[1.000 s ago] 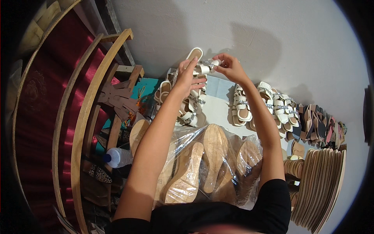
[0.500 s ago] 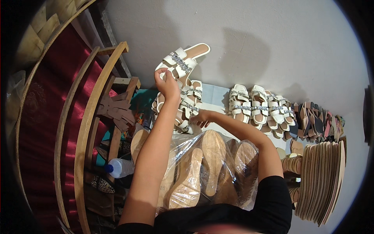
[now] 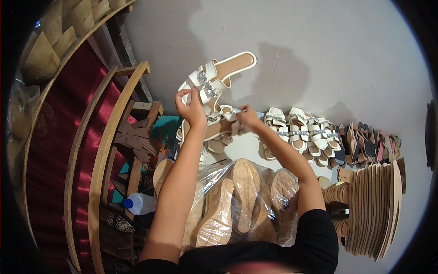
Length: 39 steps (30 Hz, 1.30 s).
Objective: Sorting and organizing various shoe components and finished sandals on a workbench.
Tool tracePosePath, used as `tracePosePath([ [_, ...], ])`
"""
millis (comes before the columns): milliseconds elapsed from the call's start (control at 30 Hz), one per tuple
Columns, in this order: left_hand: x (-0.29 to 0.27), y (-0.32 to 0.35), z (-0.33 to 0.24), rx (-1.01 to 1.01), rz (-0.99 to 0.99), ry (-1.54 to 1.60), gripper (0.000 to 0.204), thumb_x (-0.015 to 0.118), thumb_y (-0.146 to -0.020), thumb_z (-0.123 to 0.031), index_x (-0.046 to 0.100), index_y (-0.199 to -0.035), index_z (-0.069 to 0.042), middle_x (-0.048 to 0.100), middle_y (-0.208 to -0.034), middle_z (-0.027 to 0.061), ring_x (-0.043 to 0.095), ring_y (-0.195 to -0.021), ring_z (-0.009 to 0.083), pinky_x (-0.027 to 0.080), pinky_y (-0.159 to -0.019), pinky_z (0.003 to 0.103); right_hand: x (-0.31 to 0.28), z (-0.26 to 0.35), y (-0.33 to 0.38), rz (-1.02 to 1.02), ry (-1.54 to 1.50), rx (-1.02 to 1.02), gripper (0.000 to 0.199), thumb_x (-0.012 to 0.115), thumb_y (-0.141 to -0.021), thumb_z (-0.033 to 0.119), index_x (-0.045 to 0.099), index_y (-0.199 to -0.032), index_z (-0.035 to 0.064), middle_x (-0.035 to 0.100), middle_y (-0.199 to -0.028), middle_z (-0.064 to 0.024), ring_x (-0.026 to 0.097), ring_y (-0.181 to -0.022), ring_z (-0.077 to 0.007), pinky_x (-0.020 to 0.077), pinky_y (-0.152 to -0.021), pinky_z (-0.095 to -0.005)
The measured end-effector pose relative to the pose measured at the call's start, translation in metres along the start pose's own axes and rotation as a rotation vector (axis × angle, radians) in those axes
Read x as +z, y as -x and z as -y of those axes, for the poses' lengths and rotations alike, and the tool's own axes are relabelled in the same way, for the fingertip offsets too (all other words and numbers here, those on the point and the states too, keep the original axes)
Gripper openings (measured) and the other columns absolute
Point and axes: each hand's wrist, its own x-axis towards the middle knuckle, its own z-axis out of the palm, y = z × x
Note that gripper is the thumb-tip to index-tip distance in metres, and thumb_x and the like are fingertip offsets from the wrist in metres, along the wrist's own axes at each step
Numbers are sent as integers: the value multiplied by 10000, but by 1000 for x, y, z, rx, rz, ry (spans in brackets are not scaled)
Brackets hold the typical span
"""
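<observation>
My left hand is closed on the toe end of a white slide sandal, raised in front of the grey wall. The sandal has a tan insole, two white straps and a band of silver stones; its heel points up and right. Lower and to the right, my right hand, a little blurred, pinches the jewelled strap of a second white sandal, which lies tilted with its tan insole showing. Several more such sandals sit under and behind it, partly hidden by my left forearm.
Rows of white jewelled sandals and darker ones stand along the wall. Wooden soles in clear plastic lie before me. Stacked soles rise at right; a wooden rack and a blue-capped bottle stand at left.
My right hand has moved up and right from the sandal pile and now grips a sandal, which has shifted with it. The sandal in my left hand has turned slightly.
</observation>
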Motion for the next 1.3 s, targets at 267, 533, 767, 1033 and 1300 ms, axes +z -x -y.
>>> tracePosePath([
  [267, 6, 7, -11, 79, -53, -73, 124, 620, -685, -77, 505, -700, -36, 535, -745, 48, 490, -737, 173, 379, -733, 290, -143, 58, 3, -378, -376, -173, 360, 553, -710, 107, 445, -1036, -2, 525, -892, -135, 523, -787, -188, 450, -653, -298],
  [533, 4, 16, -16, 289, 225, -147, 119, 618, -678, -64, 504, -688, -28, 522, -700, 13, 463, -673, 117, 384, -665, 261, -155, 96, 50, -528, -397, -420, 428, 568, -723, 47, 377, -1098, -28, 533, -885, -140, 530, -731, -148, 445, -602, -242],
  [767, 9, 26, -27, 120, 371, -93, 150, 624, -694, -86, 516, -785, -36, 538, -774, 28, 488, -748, 128, 389, -703, 259, -114, 97, 57, -391, -369, -560, 468, 590, -718, 63, 369, -1103, -86, 550, -856, -137, 533, -726, -126, 439, -603, -228],
  [1033, 10, 19, -4, -196, 444, 30, 267, 568, -787, -205, 499, -947, -3, 560, -838, 84, 518, -789, 157, 414, -702, 276, -103, 100, 68, -447, -47, -578, 551, 629, -697, 99, 361, -1153, -57, 541, -855, -109, 522, -699, -126, 438, -606, -227],
  [1300, 10, 21, 0, -94, 578, 32, 254, 548, -806, -232, 502, -891, 4, 554, -820, 80, 494, -762, 127, 399, -679, 270, -88, 117, 91, -671, 368, -467, 784, 708, -584, 257, 281, -1174, -34, 402, -1038, -255, 440, -964, -344, 375, -805, -385],
])
